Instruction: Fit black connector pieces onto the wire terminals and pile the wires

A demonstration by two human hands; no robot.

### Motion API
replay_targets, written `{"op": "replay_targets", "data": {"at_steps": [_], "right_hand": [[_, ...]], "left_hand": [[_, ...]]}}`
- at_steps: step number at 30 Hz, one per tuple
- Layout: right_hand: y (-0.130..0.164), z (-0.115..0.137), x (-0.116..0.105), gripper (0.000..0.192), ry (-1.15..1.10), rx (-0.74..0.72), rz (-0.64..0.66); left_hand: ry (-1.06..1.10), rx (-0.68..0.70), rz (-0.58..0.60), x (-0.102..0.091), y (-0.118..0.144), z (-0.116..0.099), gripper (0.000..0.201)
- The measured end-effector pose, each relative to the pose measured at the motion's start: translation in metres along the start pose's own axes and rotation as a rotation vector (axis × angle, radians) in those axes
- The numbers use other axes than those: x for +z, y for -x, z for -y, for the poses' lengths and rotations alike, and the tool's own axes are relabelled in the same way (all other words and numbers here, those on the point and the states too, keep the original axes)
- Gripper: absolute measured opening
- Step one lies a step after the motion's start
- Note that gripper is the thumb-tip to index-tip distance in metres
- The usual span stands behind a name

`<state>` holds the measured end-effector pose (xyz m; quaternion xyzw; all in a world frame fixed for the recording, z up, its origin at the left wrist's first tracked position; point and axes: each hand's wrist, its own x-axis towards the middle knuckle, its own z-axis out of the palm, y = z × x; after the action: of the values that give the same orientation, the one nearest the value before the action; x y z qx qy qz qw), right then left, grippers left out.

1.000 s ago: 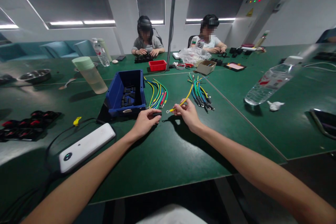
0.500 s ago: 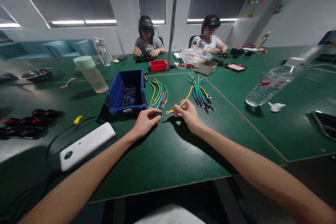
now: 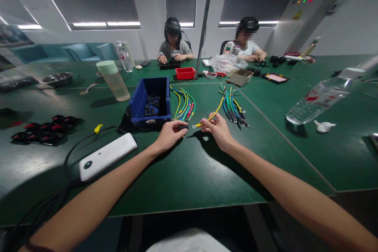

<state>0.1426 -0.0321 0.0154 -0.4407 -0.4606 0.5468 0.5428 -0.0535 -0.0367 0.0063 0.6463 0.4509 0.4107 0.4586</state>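
- Holding a black sleeve (image 3: 183, 127): left hand (image 3: 169, 137), thumb and fingers closed on it, one end poking out past the fingertips toward the right hand.
- Right hand (image 3: 218, 130): pinching a yellow wire (image 3: 218, 108) close behind its ring terminal (image 3: 196, 126); the rest of the wire curves up beyond the fingers toward the far-right bundle.
- Sleeve and terminal: between the hands, nearly facing, small gap, not touching. Bore of the sleeve too small to make out.
- Step in hand, my read: lining up terminal and sleeve end.
- To do it well: the short grip right behind the terminal looks good, should stop the wire flexing; sleeve wants a light pinch so it doesn't get squashed.
- Ring looks like the widest part, so likely the snag point; straight, level approach best, maybe a slight twist if it catches.
- Watch the wire's tail: lies over the bundle (image 3: 232, 106) just beyond the right hand, could drag others.
- Beyond the left hand's fingertips: second wire bundle (image 3: 186, 104).
- Beyond and left of the left hand: blue bin (image 3: 136, 104) with loose black pieces (image 3: 152, 106) inside.
- Left of the left forearm: white device (image 3: 108, 157) on the green table (image 3: 177, 181).
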Motion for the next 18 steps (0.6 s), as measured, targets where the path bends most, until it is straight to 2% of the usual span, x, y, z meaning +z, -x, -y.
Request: {"op": "replay_targets", "data": {"at_steps": [18], "right_hand": [[-0.0007,-0.0012,-0.0013,0.043,0.016,-0.010,0.013]], "left_hand": [[-0.050,0.023,0.005,0.0004,0.0000,0.0010,0.032]]}}
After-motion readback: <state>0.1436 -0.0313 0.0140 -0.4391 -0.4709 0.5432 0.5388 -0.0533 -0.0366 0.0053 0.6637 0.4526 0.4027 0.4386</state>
